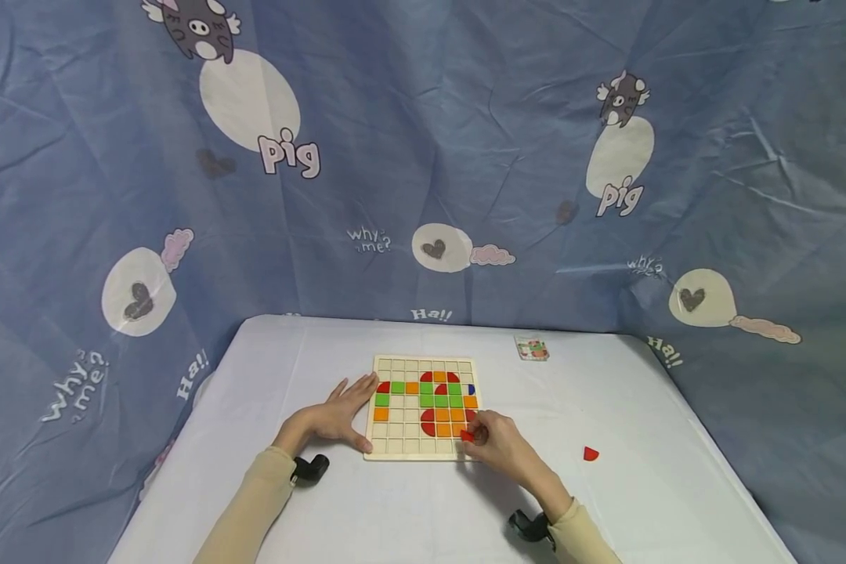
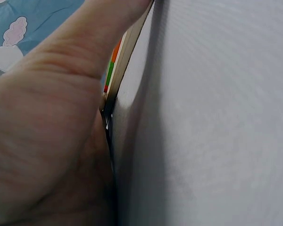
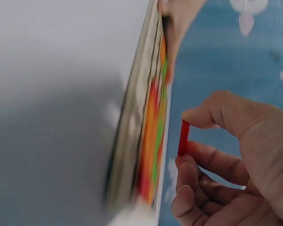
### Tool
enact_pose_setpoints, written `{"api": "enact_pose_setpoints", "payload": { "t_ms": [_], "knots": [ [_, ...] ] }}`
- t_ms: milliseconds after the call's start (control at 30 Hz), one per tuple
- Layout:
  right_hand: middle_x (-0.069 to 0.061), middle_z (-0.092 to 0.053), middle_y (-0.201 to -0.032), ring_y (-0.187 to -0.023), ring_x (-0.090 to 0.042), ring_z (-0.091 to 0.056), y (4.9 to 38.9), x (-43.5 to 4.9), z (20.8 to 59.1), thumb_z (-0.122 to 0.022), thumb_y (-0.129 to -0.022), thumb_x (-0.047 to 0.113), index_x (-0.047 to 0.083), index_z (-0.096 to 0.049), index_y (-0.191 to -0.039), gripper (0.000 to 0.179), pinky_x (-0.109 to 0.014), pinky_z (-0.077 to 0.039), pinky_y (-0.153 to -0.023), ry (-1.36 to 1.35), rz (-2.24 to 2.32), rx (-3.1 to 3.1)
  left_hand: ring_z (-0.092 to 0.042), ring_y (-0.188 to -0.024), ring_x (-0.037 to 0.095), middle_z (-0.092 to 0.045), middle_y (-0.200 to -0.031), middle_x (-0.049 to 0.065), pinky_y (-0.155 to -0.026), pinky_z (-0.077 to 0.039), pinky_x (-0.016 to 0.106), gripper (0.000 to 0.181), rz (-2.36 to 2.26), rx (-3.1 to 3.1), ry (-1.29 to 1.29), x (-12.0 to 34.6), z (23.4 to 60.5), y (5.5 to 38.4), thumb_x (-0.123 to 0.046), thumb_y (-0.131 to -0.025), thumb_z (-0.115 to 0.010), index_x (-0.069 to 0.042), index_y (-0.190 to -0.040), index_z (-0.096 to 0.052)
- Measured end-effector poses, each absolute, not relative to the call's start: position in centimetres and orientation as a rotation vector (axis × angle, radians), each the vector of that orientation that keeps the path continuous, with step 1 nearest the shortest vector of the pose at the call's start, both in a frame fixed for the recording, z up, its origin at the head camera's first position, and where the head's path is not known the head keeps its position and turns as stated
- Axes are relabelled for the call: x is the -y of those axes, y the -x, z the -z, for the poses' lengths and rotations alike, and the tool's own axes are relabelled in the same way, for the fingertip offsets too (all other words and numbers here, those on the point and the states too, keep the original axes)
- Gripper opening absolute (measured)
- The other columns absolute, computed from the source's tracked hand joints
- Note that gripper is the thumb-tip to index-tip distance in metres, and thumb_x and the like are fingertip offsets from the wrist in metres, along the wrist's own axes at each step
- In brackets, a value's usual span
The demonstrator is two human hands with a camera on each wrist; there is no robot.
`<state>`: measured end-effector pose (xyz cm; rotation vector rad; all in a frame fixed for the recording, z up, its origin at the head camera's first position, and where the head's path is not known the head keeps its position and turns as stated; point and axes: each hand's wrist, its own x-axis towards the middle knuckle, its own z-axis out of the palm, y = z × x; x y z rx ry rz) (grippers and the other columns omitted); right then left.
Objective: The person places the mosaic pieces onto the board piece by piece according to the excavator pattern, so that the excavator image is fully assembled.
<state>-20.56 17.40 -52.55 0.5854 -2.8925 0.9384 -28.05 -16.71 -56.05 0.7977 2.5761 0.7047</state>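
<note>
A wooden grid board [image 1: 402, 446] lies on the table, partly filled with red, green and orange tiles and one blue-marked tile at its right side. My left hand [image 1: 334, 417] rests at the board's left edge, fingers spread, with thumb and fingertips touching the frame. Over the lower right of the board, my right hand [image 1: 502, 449] pinches a small red tile [image 3: 183, 138] between thumb and fingers. In the right wrist view that tile is seen edge-on, raised above the board. The right hand covers part of the board's right edge.
To the right on the white table [image 1: 648, 501] lies a loose red tile [image 1: 591, 453] with a rounded side. A small picture card [image 1: 532, 348] lies behind the board to the right. A blue printed curtain [image 1: 366, 157] hangs around the back and sides.
</note>
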Motion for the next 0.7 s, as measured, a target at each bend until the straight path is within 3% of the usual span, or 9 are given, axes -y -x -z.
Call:
{"api": "enact_pose_setpoints", "payload": {
  "t_ms": [333,700],
  "knots": [
    [0.003,-0.062,-0.081,-0.069,-0.001,-0.052,22.5,-7.1,53.1,-0.078,-0.080,0.019,0.008,-0.067,-0.089,0.018,-0.013,-0.048,-0.060,-0.847,-0.974,2.879,0.003,-0.151,0.031,0.003,-0.163,0.012,-0.120,0.008,0.056,0.129,-0.698,-2.570,-0.842,16.7,55.8,27.8,-0.059,-0.066,-0.081,-0.003,-0.155,-0.005],
    [0.001,-0.062,-0.083,-0.071,-0.001,-0.053,23.5,-3.8,54.7,-0.077,-0.081,0.015,0.007,-0.070,-0.090,0.014,-0.011,-0.047,-0.061,-0.851,-0.984,2.887,0.004,-0.151,0.032,0.003,-0.163,0.012,-0.120,0.008,0.057,0.127,-0.688,-2.567,-0.866,17.0,55.7,27.8,-0.057,-0.068,-0.080,-0.003,-0.155,-0.005]
  ]
}}
